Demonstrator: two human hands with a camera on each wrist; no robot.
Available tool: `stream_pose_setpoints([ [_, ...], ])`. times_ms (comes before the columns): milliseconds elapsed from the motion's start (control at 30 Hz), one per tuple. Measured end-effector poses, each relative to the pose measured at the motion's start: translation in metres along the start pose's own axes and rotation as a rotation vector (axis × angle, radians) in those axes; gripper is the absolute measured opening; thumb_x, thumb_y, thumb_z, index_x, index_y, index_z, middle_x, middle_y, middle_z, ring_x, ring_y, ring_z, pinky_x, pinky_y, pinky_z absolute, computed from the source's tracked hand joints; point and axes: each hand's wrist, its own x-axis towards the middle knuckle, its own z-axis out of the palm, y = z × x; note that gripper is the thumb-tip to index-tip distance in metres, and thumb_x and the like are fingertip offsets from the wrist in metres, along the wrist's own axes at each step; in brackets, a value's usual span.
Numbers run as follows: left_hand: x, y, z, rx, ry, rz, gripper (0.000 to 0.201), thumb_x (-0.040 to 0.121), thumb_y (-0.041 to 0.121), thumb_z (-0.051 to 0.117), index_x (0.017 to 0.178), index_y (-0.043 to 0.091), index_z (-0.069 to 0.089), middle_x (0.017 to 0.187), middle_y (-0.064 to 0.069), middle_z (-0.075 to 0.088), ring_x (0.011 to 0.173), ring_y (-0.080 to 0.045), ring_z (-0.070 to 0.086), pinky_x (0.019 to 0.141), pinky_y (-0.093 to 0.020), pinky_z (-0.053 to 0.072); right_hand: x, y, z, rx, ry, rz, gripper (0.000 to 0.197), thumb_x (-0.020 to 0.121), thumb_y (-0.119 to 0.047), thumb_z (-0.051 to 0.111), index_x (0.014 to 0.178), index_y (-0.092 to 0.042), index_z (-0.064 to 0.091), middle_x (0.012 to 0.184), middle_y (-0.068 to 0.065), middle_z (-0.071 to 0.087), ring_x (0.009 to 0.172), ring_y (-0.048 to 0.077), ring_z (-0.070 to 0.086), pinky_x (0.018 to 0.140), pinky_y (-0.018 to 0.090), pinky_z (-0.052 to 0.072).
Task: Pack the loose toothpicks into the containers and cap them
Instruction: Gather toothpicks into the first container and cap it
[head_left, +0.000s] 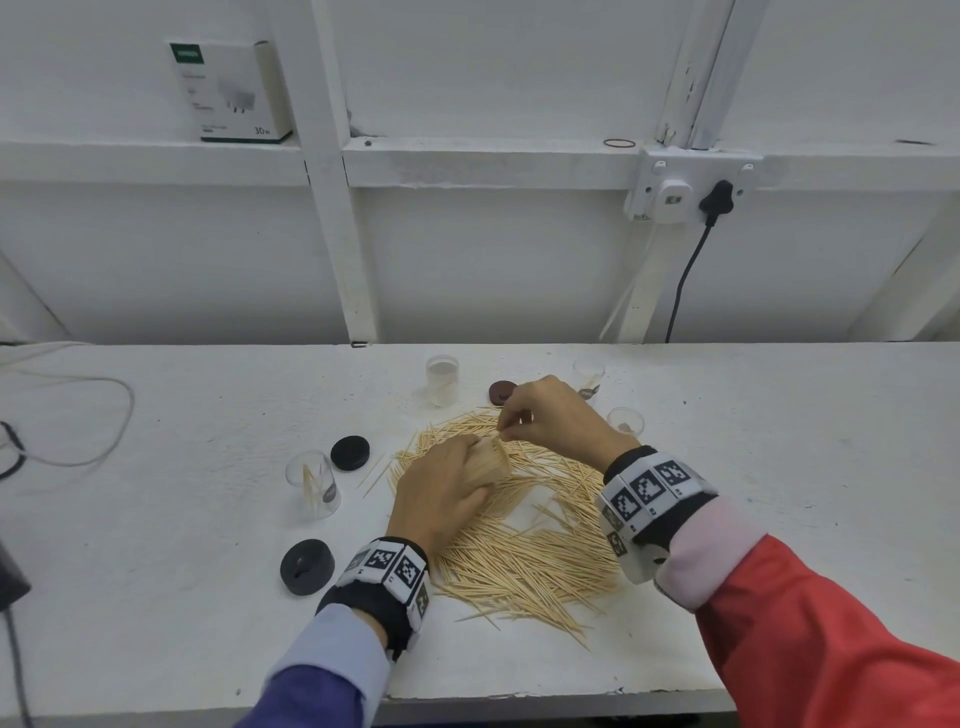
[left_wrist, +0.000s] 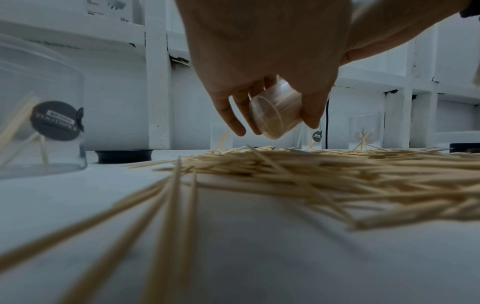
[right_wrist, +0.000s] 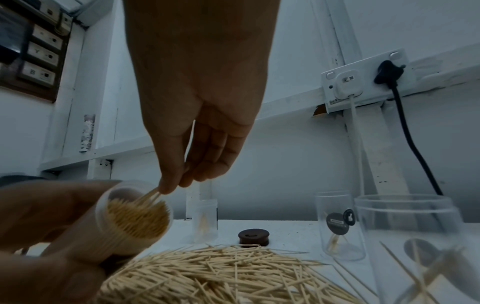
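Toothpicks (head_left: 524, 561) heaped mid-bench (head_left: 779, 467), light, stiff, prone to roll and scatter. Left hand (head_left: 441, 493) grips a nearly full clear container (right_wrist: 135, 218) round its wall, tilted right. Right hand (right_wrist: 197, 123) pinches a small bunch at the mouth; best held near the bunch's middle. Caps (head_left: 350, 452) lie left, emptier containers around.

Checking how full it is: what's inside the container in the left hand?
The container held by the left hand is packed with upright toothpicks; the right hand pinches more into its mouth. Fingers hide the lower part.
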Motion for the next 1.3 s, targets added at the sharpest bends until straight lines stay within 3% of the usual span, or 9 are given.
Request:
stream_pose_setpoints([
  [233, -0.001, 0.000, 0.001, -0.033, -0.012, -0.027, 0.050, 0.086, 0.048, 0.060, 0.128, 0.027, 0.042, 0.110, 0.012, 0.057, 0.093, -0.011, 0.058, 0.078, -0.031, 0.050, 0.003, -0.003, 0.009, 0.122, -0.006, -0.018, 0.006, 0.077, -0.011, 0.079, 0.080, -0.014, 0.075, 0.078, -0.002, 0.069, 0.072, 0.007, 0.062, 0.071, 0.027, 0.054],
  [433, -0.002, 0.001, -0.001, -0.046, -0.023, -0.061, 0.057, 0.087, 0.050, 0.059, 0.134, 0.026, 0.037, 0.115, 0.011, 0.056, 0.096, -0.012, 0.059, 0.081, -0.033, 0.050, 0.004, 0.000, 0.005, 0.354, 0.032, 0.040, 0.010, 0.082, 0.000, 0.072, 0.089, -0.005, 0.076, 0.080, 0.000, 0.070, 0.060, 0.002, 0.063, 0.056, 0.016, 0.050],
  [700, -0.002, 0.002, -0.002, -0.065, -0.038, -0.077, 0.058, 0.088, 0.052, 0.057, 0.135, 0.024, 0.036, 0.114, 0.010, 0.057, 0.095, -0.013, 0.059, 0.081, -0.033, 0.050, 0.003, 0.005, 0.011, 0.409, 0.072, 0.065, 0.010, 0.076, -0.007, 0.079, 0.083, -0.012, 0.075, 0.080, -0.004, 0.072, 0.074, 0.008, 0.063, 0.068, 0.015, 0.049],
  [800, -0.002, 0.004, -0.004, -0.063, -0.032, -0.084, 0.058, 0.089, 0.054, 0.055, 0.134, 0.023, 0.036, 0.112, 0.011, 0.056, 0.093, -0.012, 0.059, 0.079, -0.033, 0.050, 0.002, 0.004, 0.011, 0.472, 0.115, 0.125, 0.018, 0.079, -0.022, 0.079, 0.095, -0.017, 0.073, 0.094, -0.003, 0.071, 0.085, 0.012, 0.064, 0.066, 0.017, 0.049],
  [900, -0.003, 0.005, -0.005, -0.104, -0.013, -0.084, 0.052, 0.089, 0.056, 0.055, 0.128, 0.025, 0.037, 0.107, 0.013, 0.056, 0.088, -0.011, 0.058, 0.075, -0.031, 0.049, 0.000, 0.000, 0.014, 0.489, -0.091, 0.164, 0.047, 0.079, -0.039, 0.078, 0.121, -0.024, 0.062, 0.114, -0.004, 0.061, 0.099, 0.012, 0.062, 0.061, 0.017, 0.052],
  [967, -0.003, 0.005, -0.005, -0.117, -0.005, -0.081, 0.052, 0.089, 0.056, 0.055, 0.127, 0.025, 0.037, 0.107, 0.012, 0.056, 0.088, -0.012, 0.059, 0.074, -0.032, 0.050, -0.002, -0.004, 0.020, 0.482, -0.174, 0.161, 0.052, 0.080, -0.031, 0.078, 0.127, -0.022, 0.059, 0.116, -0.002, 0.058, 0.100, 0.014, 0.061, 0.059, 0.019, 0.053],
  [1067, -0.003, 0.003, -0.003, -0.114, 0.006, -0.069, 0.058, 0.089, 0.060, 0.051, 0.133, 0.026, 0.035, 0.117, 0.012, 0.057, 0.100, -0.012, 0.060, 0.078, -0.031, 0.050, -0.003, -0.008, 0.024, 0.396, -0.048, 0.165, 0.043, 0.079, -0.025, 0.077, 0.119, -0.017, 0.065, 0.105, -0.001, 0.062, 0.091, 0.015, 0.063, 0.066, 0.024, 0.054],
  [1167, -0.002, 0.000, 0.000, -0.096, 0.043, -0.057, 0.074, 0.089, 0.065, 0.047, 0.147, 0.024, 0.027, 0.146, 0.010, 0.043, 0.129, -0.010, 0.045, 0.094, -0.033, 0.047, -0.003, -0.007, 0.026, 0.236, 0.047, 0.136, 0.043, 0.075, -0.029, 0.080, 0.115, -0.019, 0.068, 0.102, -0.002, 0.066, 0.087, 0.012, 0.061, 0.072, 0.021, 0.048],
  [1300, 0.000, -0.003, 0.002, -0.073, 0.061, -0.021, 0.074, 0.089, 0.064, 0.049, 0.148, 0.025, 0.027, 0.147, 0.009, 0.040, 0.132, -0.008, 0.040, 0.096, -0.032, 0.046, -0.006, -0.006, 0.026, 0.239, 0.018, 0.119, 0.044, 0.072, -0.026, 0.083, 0.114, -0.020, 0.068, 0.104, -0.003, 0.067, 0.090, 0.014, 0.062, 0.075, 0.023, 0.051],
])
